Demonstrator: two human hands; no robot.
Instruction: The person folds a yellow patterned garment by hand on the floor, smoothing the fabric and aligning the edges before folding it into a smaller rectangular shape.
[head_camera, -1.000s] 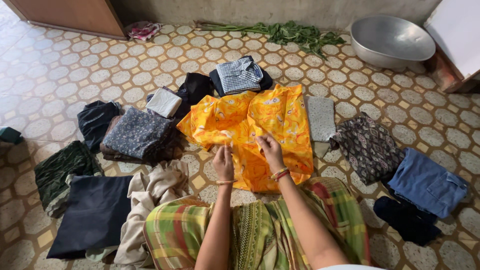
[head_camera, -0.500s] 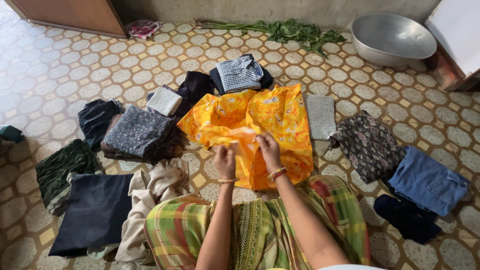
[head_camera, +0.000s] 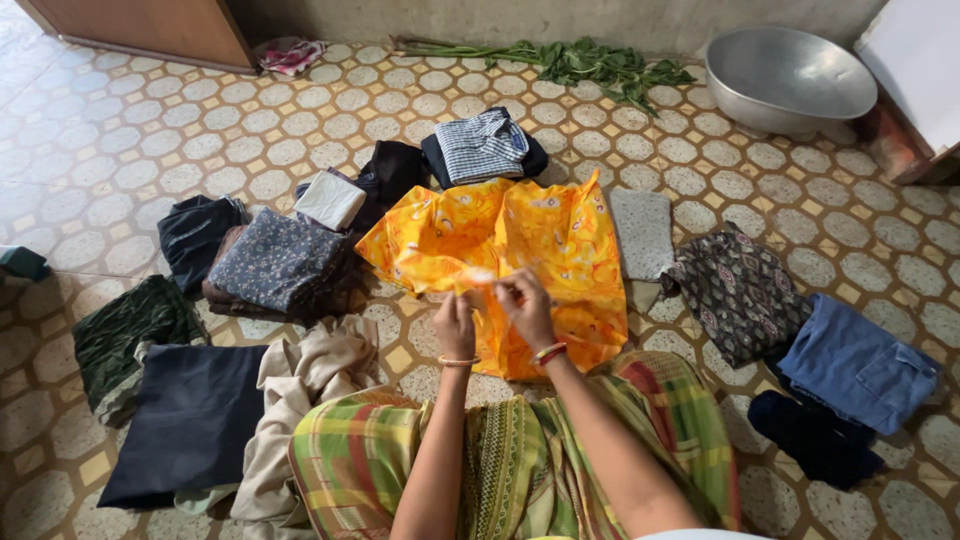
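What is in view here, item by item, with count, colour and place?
yellow printed garment: 1, yellow-orange, floor centre, near edge pinched by both hands
checked shirt: 1, blue-white, folded behind it
grey cloth: 1, right of garment
denim piece: 1, blue, far right
dark folded clothes: several, left
beige cloth: 1, near left
leafy greens: 1 bunch, by wall
metal basin: 1, silver, top right
left hand: 1, gripping garment
right hand: 1, gripping garment

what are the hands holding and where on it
Both hands, left and right, pinch the orange cloth at its near edge, lifting a small fold between the two grips.
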